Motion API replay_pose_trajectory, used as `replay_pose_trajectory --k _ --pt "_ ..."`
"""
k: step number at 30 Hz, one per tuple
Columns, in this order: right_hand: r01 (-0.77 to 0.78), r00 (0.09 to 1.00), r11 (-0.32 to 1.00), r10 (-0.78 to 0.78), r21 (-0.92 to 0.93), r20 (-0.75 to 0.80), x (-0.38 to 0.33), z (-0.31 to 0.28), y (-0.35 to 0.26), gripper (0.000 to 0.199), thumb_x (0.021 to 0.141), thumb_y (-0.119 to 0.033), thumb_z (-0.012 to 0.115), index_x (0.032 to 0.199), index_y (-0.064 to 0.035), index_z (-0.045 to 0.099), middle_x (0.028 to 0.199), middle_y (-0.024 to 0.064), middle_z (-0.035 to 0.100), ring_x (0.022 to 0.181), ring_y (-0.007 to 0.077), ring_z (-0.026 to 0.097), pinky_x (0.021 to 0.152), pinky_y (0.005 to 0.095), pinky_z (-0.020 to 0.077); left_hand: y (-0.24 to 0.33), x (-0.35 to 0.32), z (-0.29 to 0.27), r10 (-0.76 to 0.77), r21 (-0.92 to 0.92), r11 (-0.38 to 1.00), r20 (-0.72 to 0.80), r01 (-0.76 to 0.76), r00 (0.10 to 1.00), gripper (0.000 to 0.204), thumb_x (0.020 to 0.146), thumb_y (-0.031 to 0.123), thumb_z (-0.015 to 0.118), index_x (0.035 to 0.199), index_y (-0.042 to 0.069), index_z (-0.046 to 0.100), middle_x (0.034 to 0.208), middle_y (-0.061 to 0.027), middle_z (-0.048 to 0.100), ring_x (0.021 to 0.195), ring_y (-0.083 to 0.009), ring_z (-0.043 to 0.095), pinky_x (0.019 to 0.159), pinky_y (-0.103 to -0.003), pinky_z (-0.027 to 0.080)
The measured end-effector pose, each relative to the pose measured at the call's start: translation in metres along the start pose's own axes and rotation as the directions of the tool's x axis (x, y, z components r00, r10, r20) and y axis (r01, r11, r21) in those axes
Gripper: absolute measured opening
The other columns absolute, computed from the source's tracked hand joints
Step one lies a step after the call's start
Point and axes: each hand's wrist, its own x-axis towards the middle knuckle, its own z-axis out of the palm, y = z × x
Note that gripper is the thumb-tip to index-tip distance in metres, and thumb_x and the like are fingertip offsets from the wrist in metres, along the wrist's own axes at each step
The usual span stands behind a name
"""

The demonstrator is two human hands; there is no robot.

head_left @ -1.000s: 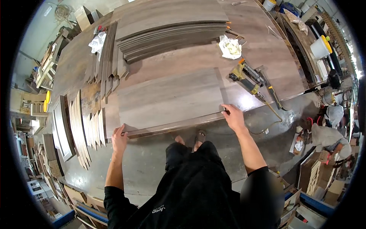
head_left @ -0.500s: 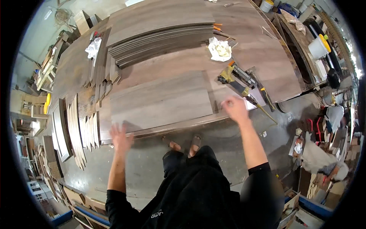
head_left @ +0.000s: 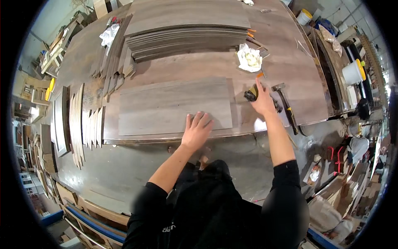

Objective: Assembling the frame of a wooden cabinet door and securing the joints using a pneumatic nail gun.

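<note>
We find the left hand (head_left: 197, 132) spread flat on the near plank (head_left: 166, 108), the right hand (head_left: 263, 101) closed on a tool (head_left: 251, 94) to its right.

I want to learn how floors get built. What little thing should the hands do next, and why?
Probably close the right hand around the black-and-yellow tool and lift it. That hand already rests on the tool, while the left hand lies flat on the loose plank, keeping it in place.

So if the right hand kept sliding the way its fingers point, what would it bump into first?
Probably the crumpled white cloth; the right hand already rests on a black and yellow tool, though depth is unclear.
</note>
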Motion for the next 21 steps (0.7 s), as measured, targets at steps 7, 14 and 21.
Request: replay_pose_trajectory --k 7,14,21 --pt "-0.299 0.921 0.579 -0.034 0.759 0.389 -0.087 -0.04 0.018 0.073 0.087 -0.004 0.064 0.153 -0.0173 0.037 0.094 0.0039 0.066 0.06 0.0102 0.055 0.05 0.0264 0.0448 0.001 -0.005 0.003 0.008 -0.059 0.998 -0.118 -0.015 0.993 0.044 0.086 0.023 0.067 0.129 0.019 0.06 0.142 -0.0081 0.048 0.139 -0.0352 0.038 0.112 -0.068 0.029" --pt "-0.339 0.891 0.615 -0.031 0.712 0.452 -0.132 -0.025 -0.032 0.053 0.085 -0.011 0.073 0.136 -0.0094 0.058 0.077 -0.0004 0.061 0.051 0.0075 0.048 0.047 0.025 0.04 -0.002 -0.003 0.011 -0.022 -0.061 0.998 -0.045 0.019 0.999 0.048 0.089 0.026 0.067 0.136 0.022 0.058 0.15 -0.0075 0.043 0.144 -0.0346 0.032 0.114 -0.069 0.024" --pt "-0.342 0.885 0.659 -0.013 0.67 0.465 -0.121 -0.024 -0.044 0.054 0.082 -0.008 0.07 0.135 -0.0107 0.058 0.073 -0.0014 0.06 0.052 0.0072 0.048 0.049 0.0255 0.0412 0.0 -0.004 0.007 -0.023 -0.069 0.997 -0.03 0.021 0.999 0.049 0.089 0.024 0.066 0.137 0.022 0.058 0.151 -0.0068 0.043 0.145 -0.0345 0.031 0.115 -0.068 0.023"
